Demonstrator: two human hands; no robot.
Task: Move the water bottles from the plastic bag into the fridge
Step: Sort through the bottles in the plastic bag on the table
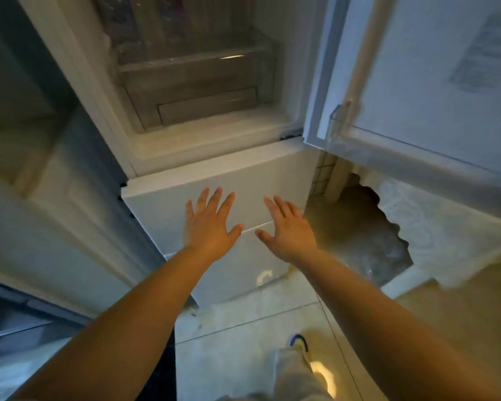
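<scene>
The white fridge (pixel 214 175) stands straight ahead with its upper door (pixel 417 82) swung open to the right. Water bottles (pixel 145 27) stand blurred on a shelf at the top of the open compartment, above a clear drawer (pixel 197 82). My left hand (pixel 207 224) and my right hand (pixel 289 230) are both held out flat with fingers spread, in front of the shut lower door, holding nothing. A white plastic bag (pixel 434 227) with a dark opening (pixel 368 233) lies on the floor to the right, below the open door; its contents are unclear.
A clear door bin (pixel 388 143) runs along the bottom of the open door. A pale wall or cabinet (pixel 55 212) flanks the fridge on the left. Light floor tiles (pixel 243 328) lie below, with my leg and shoe (pixel 297 342) near the bottom.
</scene>
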